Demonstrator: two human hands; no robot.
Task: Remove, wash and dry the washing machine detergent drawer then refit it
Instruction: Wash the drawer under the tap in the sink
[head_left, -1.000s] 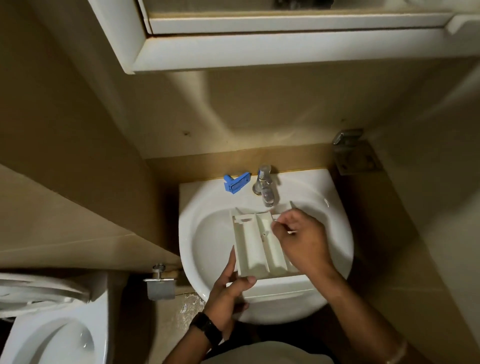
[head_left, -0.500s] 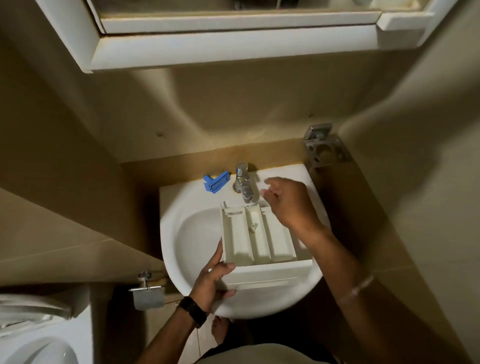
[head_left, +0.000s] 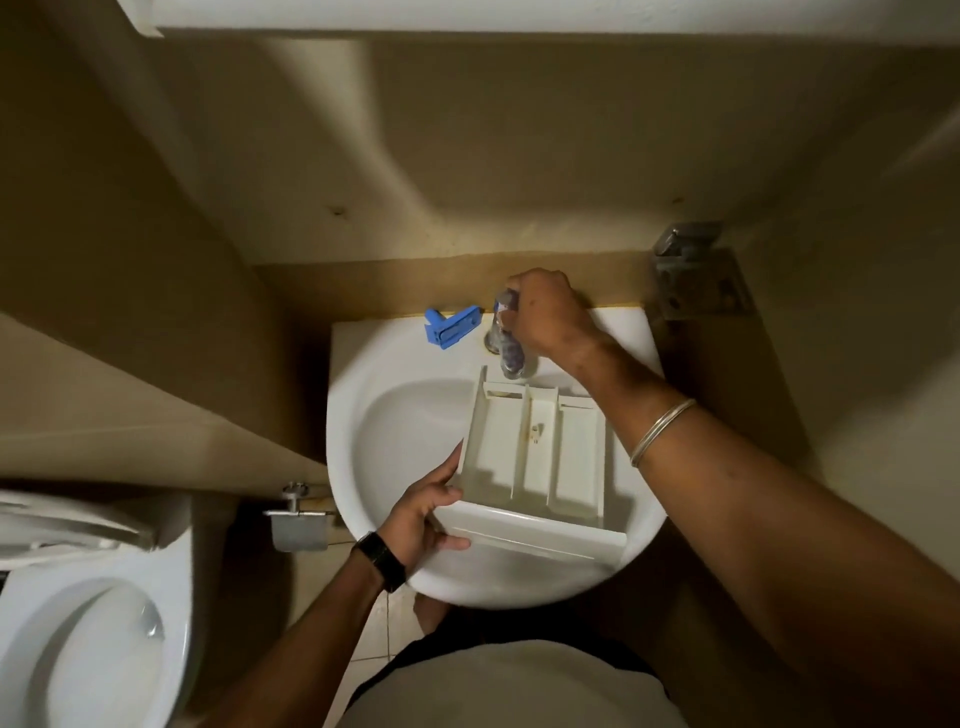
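Left hand: the left hand grips the near left corner of the detergent drawer, thumb along the left side wall and fingers curled under the front panel; a dark watch sits on the wrist.
Right hand: the right hand is curled over the top of the tap, fingers wrapped round its handle; a thin metal bangle circles the forearm.
Detergent drawer: white, three compartments facing up, lying in the white sink with its far end just below the tap spout and right-hand grip, its front panel over the sink's near rim.
Blue insert: a blue plastic piece lies on the sink's back ledge, just left of the right hand.
Writing: no readable brand or label, though the view is dim.
Water: cannot tell whether it runs.
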